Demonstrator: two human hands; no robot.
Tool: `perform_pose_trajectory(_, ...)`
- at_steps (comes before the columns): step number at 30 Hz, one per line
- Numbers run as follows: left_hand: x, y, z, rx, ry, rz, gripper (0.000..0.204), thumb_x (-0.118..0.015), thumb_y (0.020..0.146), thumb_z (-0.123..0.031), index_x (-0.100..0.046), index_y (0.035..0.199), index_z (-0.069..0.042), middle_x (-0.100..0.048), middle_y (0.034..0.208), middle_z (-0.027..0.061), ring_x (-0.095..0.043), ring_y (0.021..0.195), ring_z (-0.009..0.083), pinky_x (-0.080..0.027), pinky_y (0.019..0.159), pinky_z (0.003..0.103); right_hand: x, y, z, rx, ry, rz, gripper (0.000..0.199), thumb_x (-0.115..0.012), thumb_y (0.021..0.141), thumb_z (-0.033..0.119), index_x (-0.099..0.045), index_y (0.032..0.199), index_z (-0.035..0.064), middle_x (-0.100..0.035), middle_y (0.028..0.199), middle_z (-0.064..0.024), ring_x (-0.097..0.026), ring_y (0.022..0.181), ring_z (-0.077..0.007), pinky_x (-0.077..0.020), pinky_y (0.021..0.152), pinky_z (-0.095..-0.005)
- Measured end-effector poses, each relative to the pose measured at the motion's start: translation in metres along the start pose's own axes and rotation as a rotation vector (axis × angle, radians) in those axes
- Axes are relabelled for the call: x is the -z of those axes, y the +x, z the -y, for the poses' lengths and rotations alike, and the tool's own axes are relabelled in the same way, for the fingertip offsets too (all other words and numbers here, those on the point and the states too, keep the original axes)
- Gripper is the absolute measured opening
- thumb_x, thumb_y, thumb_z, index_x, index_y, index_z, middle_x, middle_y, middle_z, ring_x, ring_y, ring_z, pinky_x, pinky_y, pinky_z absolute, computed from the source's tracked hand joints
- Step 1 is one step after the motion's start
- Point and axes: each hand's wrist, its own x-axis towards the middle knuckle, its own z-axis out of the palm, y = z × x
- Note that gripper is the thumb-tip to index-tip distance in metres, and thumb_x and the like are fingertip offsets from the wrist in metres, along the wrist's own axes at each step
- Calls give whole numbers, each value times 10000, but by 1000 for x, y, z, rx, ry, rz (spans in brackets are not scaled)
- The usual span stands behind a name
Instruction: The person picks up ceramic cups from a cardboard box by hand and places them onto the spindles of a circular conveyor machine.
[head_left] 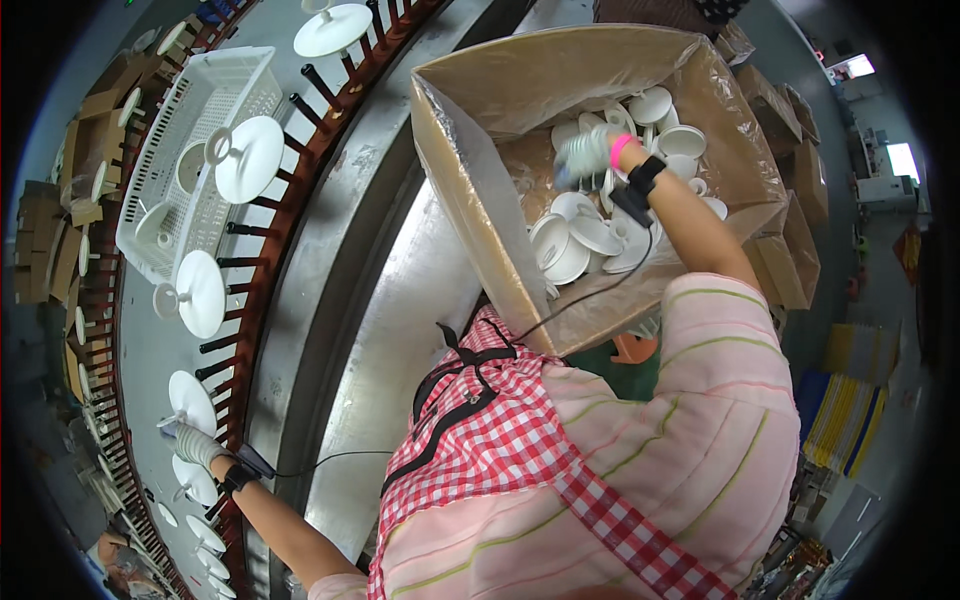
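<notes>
Deep in the plastic-lined cardboard box (470,170), the gloved right hand (590,155) closes among white cups (560,250), though its grip blurs; light, rigid, chippable, best held by rims; the gloved left hand (195,445) touches a white disc (190,400) on the conveyor (150,340).

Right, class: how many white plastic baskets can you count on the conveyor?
1. The white basket lies on the conveyor at upper left, among white discs; others may be hidden beyond the frame.
</notes>
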Motion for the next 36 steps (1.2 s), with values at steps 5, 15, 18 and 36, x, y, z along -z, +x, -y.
perform_pose_trajectory(5,2,-51,17,-34,143,-312,399,-508,873,-272,-537,1171,-7,-560,1146,195,-543,1028,340,-428,886,414,-81,82,-21,110,-559,-74,499,-653,749,285,-556,1211,121,-597,1153,-160,-569,1054,-314,-448,894,-388)
perform_pose_trajectory(15,-26,-204,-127,-430,-633,769,243,-558,879,-87,-582,1114,-32,-624,1008,83,-589,885,161,-459,824,296,-18,-46,50,89,-527,-462,239,-581,722,214,-681,837,29,-647,862,-202,-624,801,-360,-496,722,-406)
perform_pose_trajectory(18,-16,-264,-269,-692,-613,1153,296,-599,836,-102,-584,1119,-18,-642,979,85,-609,849,148,-475,766,270,50,-145,18,18,-499,-746,228,-591,752,243,-670,816,39,-646,807,-186,-621,778,-345,-482,715,-422)
perform_pose_trajectory(36,-33,-292,-426,-1121,-826,649,460,-580,682,-18,-552,1138,-62,-573,1140,166,-597,948,340,-497,811,385,58,-171,85,971,181,-812,445,-535,879,316,-511,1188,-3,-599,1059,-165,-574,999,-278,-426,885,-338)
